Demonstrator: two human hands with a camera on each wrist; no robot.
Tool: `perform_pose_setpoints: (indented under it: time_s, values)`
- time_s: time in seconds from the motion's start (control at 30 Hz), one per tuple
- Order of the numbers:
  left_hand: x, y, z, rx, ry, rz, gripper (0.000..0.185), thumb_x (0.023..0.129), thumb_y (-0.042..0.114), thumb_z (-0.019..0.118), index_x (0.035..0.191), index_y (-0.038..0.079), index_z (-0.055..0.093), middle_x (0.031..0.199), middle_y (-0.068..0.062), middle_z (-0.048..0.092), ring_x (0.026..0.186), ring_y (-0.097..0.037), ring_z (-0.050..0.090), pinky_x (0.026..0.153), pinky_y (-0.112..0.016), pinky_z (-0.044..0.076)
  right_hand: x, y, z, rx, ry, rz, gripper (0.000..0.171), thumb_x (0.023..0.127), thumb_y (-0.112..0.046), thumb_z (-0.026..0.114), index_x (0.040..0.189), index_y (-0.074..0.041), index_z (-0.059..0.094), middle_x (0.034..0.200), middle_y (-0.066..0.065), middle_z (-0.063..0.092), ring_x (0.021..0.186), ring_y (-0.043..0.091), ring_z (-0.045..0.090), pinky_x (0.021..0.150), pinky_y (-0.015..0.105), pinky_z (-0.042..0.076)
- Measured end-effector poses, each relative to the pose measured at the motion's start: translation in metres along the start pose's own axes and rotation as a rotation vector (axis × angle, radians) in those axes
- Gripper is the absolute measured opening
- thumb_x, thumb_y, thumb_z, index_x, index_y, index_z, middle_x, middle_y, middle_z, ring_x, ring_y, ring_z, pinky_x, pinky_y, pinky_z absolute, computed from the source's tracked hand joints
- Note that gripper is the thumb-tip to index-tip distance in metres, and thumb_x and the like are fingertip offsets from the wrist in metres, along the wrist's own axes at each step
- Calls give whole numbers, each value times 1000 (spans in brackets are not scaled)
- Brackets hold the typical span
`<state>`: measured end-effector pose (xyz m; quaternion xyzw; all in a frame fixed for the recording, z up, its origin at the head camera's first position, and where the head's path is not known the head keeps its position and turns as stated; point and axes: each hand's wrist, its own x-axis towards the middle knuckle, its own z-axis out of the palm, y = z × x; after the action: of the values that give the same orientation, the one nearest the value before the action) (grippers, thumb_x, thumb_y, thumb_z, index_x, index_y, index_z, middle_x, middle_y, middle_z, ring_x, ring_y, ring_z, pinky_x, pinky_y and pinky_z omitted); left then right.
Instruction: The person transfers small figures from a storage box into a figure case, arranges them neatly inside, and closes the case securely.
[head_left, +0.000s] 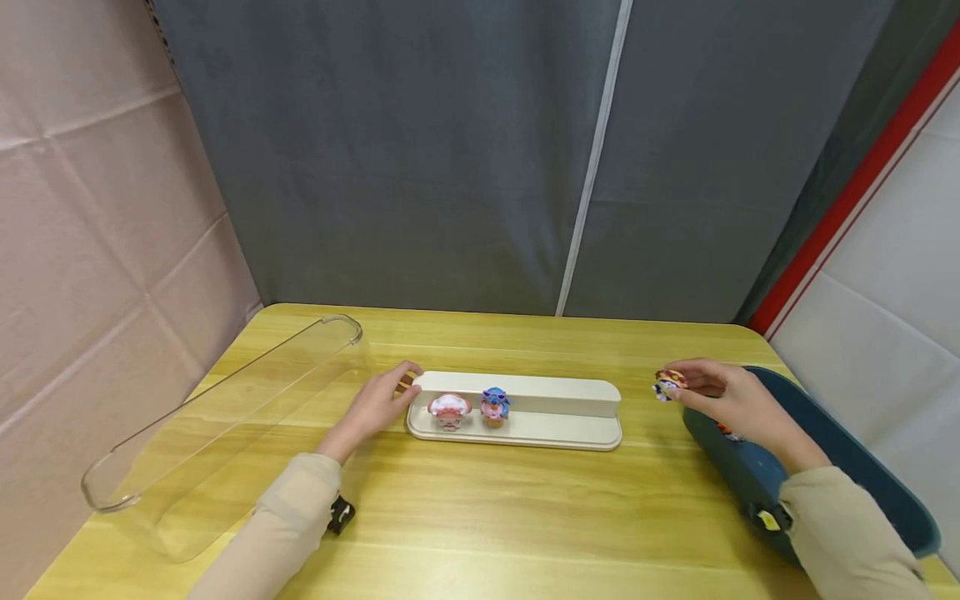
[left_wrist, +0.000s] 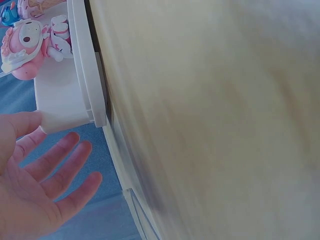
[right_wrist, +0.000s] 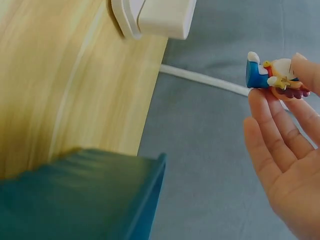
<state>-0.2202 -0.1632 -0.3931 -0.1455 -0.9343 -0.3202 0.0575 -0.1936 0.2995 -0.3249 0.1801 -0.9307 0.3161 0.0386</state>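
A white two-level display base (head_left: 555, 427) lies mid-table. On its lower step stand a pink-and-white figurine (head_left: 449, 412) and, just right of it, a blue figurine (head_left: 495, 407) with sunglasses. My left hand (head_left: 382, 404) is at the base's left end; in the left wrist view its thumb touches the corner and the other fingers are spread. Over the near-left rim of a dark teal bin (head_left: 847, 442), my right hand (head_left: 738, 404) pinches a small figurine (right_wrist: 275, 77) between thumb and fingers. That figurine has a blue-and-white bottom and a dark red top.
A clear plastic cover (head_left: 225, 425) lies on the left side of the wooden table (head_left: 480, 517). Another orange-red figurine (head_left: 729, 433) shows inside the bin, partly hidden by my right hand. A grey curtain (head_left: 420, 167) hangs behind the table.
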Motion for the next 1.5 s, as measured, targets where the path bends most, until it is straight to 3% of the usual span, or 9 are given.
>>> perform_pose_setpoints:
  time_s: [0.2,0.53,0.8,1.23,1.5]
  values:
    - [0,-1,0,2,1,1,22,89,17,54,110,12,53,101,-12,60,90,-24,57,79,-41,45,4,-6,13,40,-15,-33,38,84,-30,59,115,-8,55,100,5,60,85,18,57,68,23,49]
    - [1,0,2,8,0,1,22,89,17,54,110,13,53,101,-11,61,90,-24,57,79,-41,45,10,-9,36,115,-55,-46,36,83,-32,61,111,-11,58,98,-1,60,85,14,56,74,26,48]
    - [1,-1,2,4,1,4,22,89,17,54,110,12,53,101,-11,60,90,-24,57,79,-41,46,13,-15,52,198,-102,-73,38,82,-27,63,113,-7,57,100,2,60,87,17,56,75,30,48]
    - [1,1,2,-2,3,9,22,89,16,54,110,12,53,101,-12,60,89,-24,57,79,-41,46,23,-26,77,244,-136,-138,35,80,-26,65,111,-10,58,97,-1,61,86,15,57,76,37,48]
    - [1,1,2,-5,0,6,22,88,16,54,110,11,53,101,-12,61,89,-25,57,79,-42,45,28,-32,93,282,-171,-170,32,81,-26,64,109,-12,59,98,-3,61,87,14,57,77,32,48]
